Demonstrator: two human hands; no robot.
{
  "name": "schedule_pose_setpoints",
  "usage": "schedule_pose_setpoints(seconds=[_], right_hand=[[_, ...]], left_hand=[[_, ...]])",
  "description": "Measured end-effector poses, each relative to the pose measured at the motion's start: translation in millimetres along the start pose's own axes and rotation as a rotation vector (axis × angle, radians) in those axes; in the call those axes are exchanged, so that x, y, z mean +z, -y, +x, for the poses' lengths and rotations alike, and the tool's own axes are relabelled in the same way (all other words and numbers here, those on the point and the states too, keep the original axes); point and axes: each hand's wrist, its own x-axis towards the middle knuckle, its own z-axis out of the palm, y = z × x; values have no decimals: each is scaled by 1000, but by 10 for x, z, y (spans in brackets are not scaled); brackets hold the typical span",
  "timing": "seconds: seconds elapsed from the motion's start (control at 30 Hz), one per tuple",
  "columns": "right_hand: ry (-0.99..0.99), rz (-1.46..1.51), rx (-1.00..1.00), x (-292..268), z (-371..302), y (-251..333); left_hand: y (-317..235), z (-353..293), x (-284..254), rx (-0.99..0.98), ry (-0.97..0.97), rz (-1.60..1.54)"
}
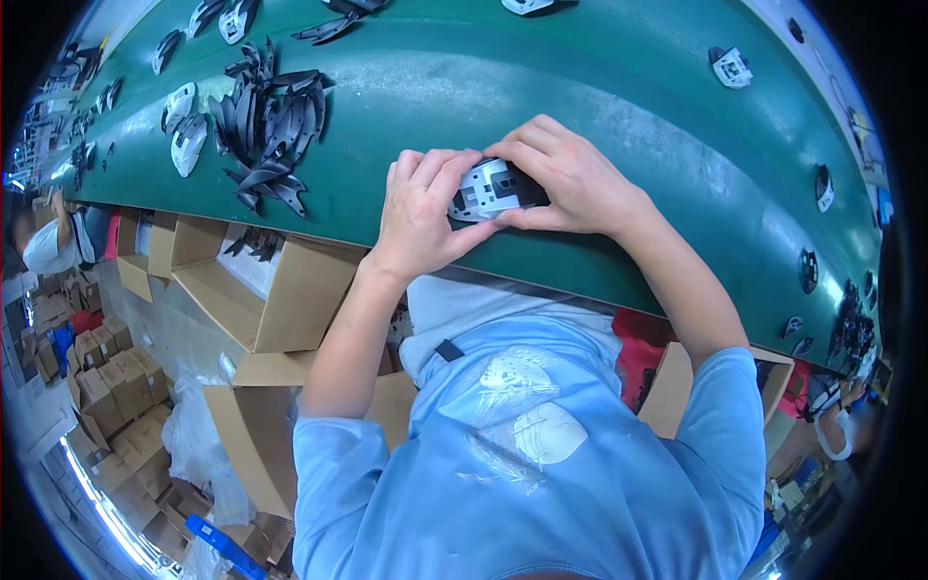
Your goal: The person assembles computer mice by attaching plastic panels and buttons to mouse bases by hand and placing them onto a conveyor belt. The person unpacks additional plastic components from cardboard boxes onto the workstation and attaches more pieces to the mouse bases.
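Between my two hands, over the green table (628,193), is a white and black plastic shell (485,190), shaped like a computer mouse housing, with slots and cut-outs on the side facing up. My left hand (422,205) grips its left end, fingers curled over the far edge and thumb along the near edge. My right hand (570,179) closes on the right end, its palm and fingers covering part of the black section. The two thumbs almost meet at the near side. The shell's underside is hidden.
Left of my hands lies a heap of curved black plastic pieces (271,121), beside white shells (189,145). Another shell (732,68) sits far right. Open cardboard boxes (309,290) stand below the table's near edge. Other people (60,242) are at the far left and right.
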Motion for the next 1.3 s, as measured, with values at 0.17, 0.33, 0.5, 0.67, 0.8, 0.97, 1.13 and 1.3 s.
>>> schedule_pose_setpoints(seconds=[0.17, 0.33, 0.5, 0.67, 0.8, 0.97, 1.13, 1.3], right_hand=[[15, 82, -2, 19, -15, 45], [-88, 155, 134, 79, 78, 124], [-171, 503, -72, 430, 790, 629], [-391, -94, -217, 537, 2040, -61], [-183, -328, -82, 605, 2634, -528], [-157, 70, 100, 354, 2418, -413], [-131, 824, 195, 146, 1039, 683], [-254, 838, 295, 447, 493, 848]], left_hand=[[47, 9, -137, 39, 9, 7], [162, -27, -226, 53, 16, -112], [46, -448, -246, -369, -553, -1370], [245, -661, -561, -462, -764, -2064], [293, -712, -578, -394, -690, -1904], [391, -757, -497, -555, -773, -1735], [130, -454, -343, -697, -947, -1473], [-159, -304, -168, -460, -896, -1370]])
